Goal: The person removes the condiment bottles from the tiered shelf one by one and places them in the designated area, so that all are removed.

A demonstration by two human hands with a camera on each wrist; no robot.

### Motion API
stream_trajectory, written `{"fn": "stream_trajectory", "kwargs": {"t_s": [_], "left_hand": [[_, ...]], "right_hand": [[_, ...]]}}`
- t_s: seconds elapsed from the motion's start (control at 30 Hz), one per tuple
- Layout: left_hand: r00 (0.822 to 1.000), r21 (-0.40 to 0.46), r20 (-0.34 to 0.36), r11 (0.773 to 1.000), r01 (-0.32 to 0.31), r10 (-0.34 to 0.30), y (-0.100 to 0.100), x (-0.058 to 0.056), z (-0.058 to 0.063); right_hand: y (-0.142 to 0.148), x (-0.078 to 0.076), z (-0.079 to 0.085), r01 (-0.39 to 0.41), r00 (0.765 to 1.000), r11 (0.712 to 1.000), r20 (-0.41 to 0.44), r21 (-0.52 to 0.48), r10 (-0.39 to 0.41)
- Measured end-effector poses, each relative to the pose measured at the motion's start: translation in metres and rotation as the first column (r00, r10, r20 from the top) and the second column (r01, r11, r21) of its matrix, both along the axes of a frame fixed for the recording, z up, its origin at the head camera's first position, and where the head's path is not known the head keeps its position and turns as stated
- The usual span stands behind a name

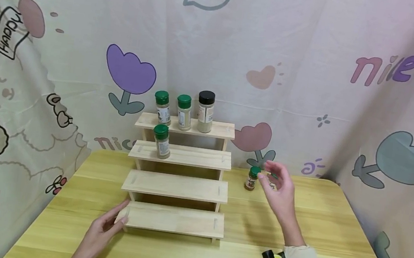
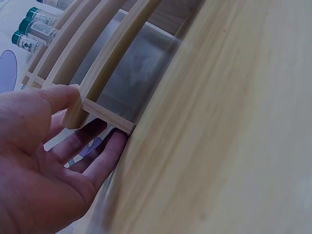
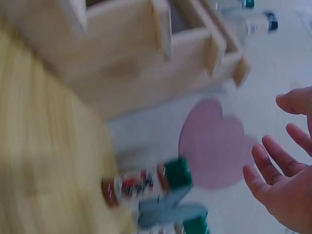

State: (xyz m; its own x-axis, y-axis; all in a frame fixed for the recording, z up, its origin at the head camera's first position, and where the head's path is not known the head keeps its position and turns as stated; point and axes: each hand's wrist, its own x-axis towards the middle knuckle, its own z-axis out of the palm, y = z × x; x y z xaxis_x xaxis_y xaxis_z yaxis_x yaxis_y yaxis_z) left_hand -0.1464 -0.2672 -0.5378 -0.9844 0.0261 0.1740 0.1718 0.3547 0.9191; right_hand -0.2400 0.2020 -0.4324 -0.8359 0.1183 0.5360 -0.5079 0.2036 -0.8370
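Observation:
A four-step wooden display rack (image 1: 176,186) stands on the table. My left hand (image 1: 100,229) grips the left end of its lowest step, and in the left wrist view the fingers (image 2: 109,151) reach against the side support below. My right hand (image 1: 280,190) is raised with nothing in it, fingers spread and lightly bent. Just left of it stands a small spice jar (image 1: 251,178) with a green cap and reddish contents. A second green-capped jar (image 3: 196,225) stands beside that one, mostly hidden behind my right hand in the head view.
On the top step stand two green-capped jars (image 1: 184,113) and a taller black-capped jar (image 1: 205,112). Another green-capped jar (image 1: 162,142) is on the step below, left of centre. A patterned curtain (image 1: 301,41) hangs behind the wooden table (image 1: 174,257).

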Motion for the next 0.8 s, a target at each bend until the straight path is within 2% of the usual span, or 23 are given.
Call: {"fn": "stream_trajectory", "kwargs": {"t_s": [0.2,0.33,0.43,0.57,0.67,0.8], "left_hand": [[1.000,0.008,-0.001,1.000,0.000,0.000,-0.001,0.001,0.000],[1.000,0.011,0.011,1.000,0.000,0.000,0.000,0.002,0.001],[1.000,0.020,0.029,1.000,0.000,0.000,0.001,0.002,0.001],[0.999,0.035,0.043,0.999,-0.004,0.002,0.001,0.002,0.001],[1.000,0.018,0.027,1.000,-0.009,0.008,0.000,0.001,0.001],[0.999,-0.004,-0.037,1.000,-0.013,0.013,0.000,0.002,0.000]], "right_hand": [[-0.036,-0.001,0.004,-0.140,0.989,0.990,-0.049,-0.008,0.140],[-0.059,0.000,0.007,-0.175,0.983,0.984,-0.055,-0.031,0.173],[-0.075,0.001,0.009,-0.187,0.981,0.982,-0.061,-0.030,0.185],[-0.096,0.001,0.014,-0.112,0.987,0.987,-0.102,0.119,0.124],[-0.109,0.000,0.018,-0.088,0.985,0.979,-0.128,0.181,0.112],[-0.126,-0.003,0.022,-0.183,0.976,0.973,-0.094,0.140,0.197]]}}
